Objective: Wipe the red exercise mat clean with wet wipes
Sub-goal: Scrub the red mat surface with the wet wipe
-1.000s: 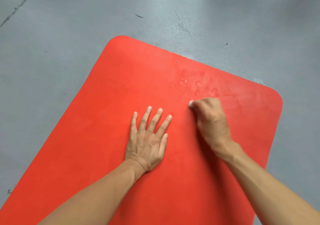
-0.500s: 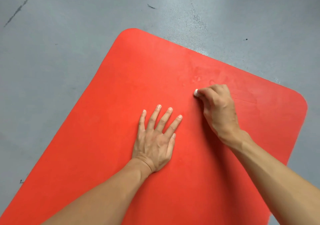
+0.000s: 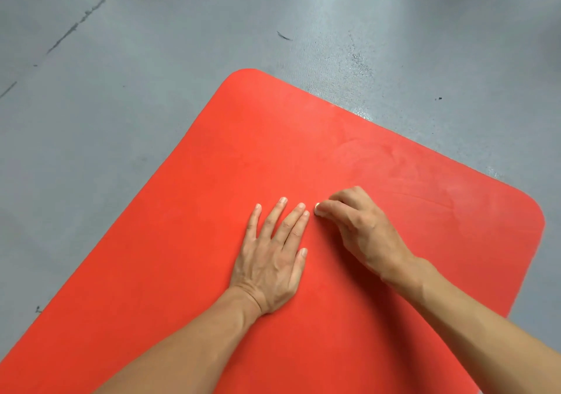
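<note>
The red exercise mat [image 3: 212, 181] lies flat on the floor and fills the lower middle of the view, its far rounded corners toward the top. My left hand [image 3: 273, 257] presses flat on the mat with straight, spread fingers. My right hand [image 3: 358, 226] is curled round a small white wet wipe [image 3: 318, 210], only a sliver of which shows under the fingertips. The wipe touches the mat just right of my left index fingertip. Faint damp smear marks show on the mat's far right part.
A grey painted floor [image 3: 151, 59] surrounds the mat on the left, top and right. It has dark scuff lines at the upper left and a few small dark specks near the mat's far edge.
My right hand has dragged the wipe toward me and leftward, ending beside my left fingertips. My left hand stays pressed in place. The camera view has shifted.
</note>
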### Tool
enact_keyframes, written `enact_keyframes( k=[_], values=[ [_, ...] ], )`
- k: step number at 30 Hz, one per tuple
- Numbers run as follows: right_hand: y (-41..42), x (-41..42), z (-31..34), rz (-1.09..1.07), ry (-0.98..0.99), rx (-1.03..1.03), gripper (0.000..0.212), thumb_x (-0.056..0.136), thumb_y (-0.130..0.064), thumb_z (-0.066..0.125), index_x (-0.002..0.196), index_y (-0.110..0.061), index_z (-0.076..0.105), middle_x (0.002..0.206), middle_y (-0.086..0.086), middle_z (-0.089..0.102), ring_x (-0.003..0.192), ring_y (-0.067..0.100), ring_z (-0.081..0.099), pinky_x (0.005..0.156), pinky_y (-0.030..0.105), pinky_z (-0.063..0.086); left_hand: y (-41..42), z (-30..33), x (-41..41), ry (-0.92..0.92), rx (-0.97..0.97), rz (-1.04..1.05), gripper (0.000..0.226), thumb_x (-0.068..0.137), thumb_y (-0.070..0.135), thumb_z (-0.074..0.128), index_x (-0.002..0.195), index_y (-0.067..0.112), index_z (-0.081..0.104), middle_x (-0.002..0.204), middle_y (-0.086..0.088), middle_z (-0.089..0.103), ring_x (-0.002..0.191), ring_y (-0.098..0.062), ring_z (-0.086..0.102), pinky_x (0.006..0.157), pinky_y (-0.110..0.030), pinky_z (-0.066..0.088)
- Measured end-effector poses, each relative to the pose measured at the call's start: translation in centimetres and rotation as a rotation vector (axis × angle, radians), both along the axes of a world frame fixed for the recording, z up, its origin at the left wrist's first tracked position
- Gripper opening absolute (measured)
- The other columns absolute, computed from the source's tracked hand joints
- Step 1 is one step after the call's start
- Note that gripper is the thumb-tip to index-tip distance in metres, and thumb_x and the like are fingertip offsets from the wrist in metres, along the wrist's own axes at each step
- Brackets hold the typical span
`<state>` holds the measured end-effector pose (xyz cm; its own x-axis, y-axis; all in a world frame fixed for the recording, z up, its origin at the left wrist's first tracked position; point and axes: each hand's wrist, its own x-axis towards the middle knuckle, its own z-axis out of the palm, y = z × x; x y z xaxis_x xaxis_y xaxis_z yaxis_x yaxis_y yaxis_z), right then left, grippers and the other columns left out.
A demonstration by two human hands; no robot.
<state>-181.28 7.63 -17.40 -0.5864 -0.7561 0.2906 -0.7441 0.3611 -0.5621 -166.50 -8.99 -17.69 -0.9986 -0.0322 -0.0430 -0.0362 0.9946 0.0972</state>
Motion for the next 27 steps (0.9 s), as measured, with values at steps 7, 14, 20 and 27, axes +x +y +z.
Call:
enact_keyframes(
  k=[7, 14, 20, 27],
  values=[
    [-2.3, 2.7, -0.4, -0.381, -0.068, -0.055, 0.005, 0.095, -0.01, 0.072, 0.096, -0.012, 0.076, 0.086, 0.003, 0.061, 0.085, 0.024, 0.054, 0.074, 0.025, 0.042, 0.1, -0.1, 0.1, -0.004, -0.036, 0.001, 0.063, 0.103, 0.039, 0.035, 0.16, 0.013, 0.039, 0.168, -0.001, 0.035, 0.159, -0.028, 0.021, 0.123, -0.063, 0.023],
    [-0.1, 7.7, 0.5, -0.271, -0.091, 0.006, 0.012, 0.098, -0.012, 0.069, 0.107, -0.016, 0.076, 0.092, -0.001, 0.061, 0.089, 0.021, 0.056, 0.078, 0.024, 0.045, 0.9, 1.2, 1.5, -0.086, -0.092, 0.116, 0.07, 0.103, 0.055, 0.032, 0.157, 0.01, 0.044, 0.159, -0.012, 0.046, 0.154, -0.036, 0.031, 0.119, -0.069, 0.025],
    [-2.6, 16.7, 0.9, -0.36, -0.176, -0.029, 0.024, 0.1, -0.006, 0.061, 0.121, -0.009, 0.071, 0.096, 0.006, 0.057, 0.091, 0.025, 0.053, 0.08, 0.036, 0.049, -2.1, 2.4, 12.4, -0.092, -0.127, 0.191, 0.072, 0.101, 0.058, 0.037, 0.158, 0.014, 0.044, 0.159, -0.015, 0.045, 0.154, -0.037, 0.031, 0.119, -0.072, 0.021],
    [-4.7, 19.6, 1.3, 0.036, -0.077, 0.023, 0.018, 0.097, -0.012, 0.057, 0.107, -0.017, 0.073, 0.089, 0.001, 0.056, 0.086, 0.025, 0.055, 0.075, 0.034, 0.047, -5.1, 2.1, 17.5, -0.198, -0.083, 0.308, 0.08, 0.098, 0.071, 0.03, 0.161, 0.023, 0.038, 0.164, -0.009, 0.04, 0.156, -0.034, 0.026, 0.12, -0.067, 0.024]
  ],
)
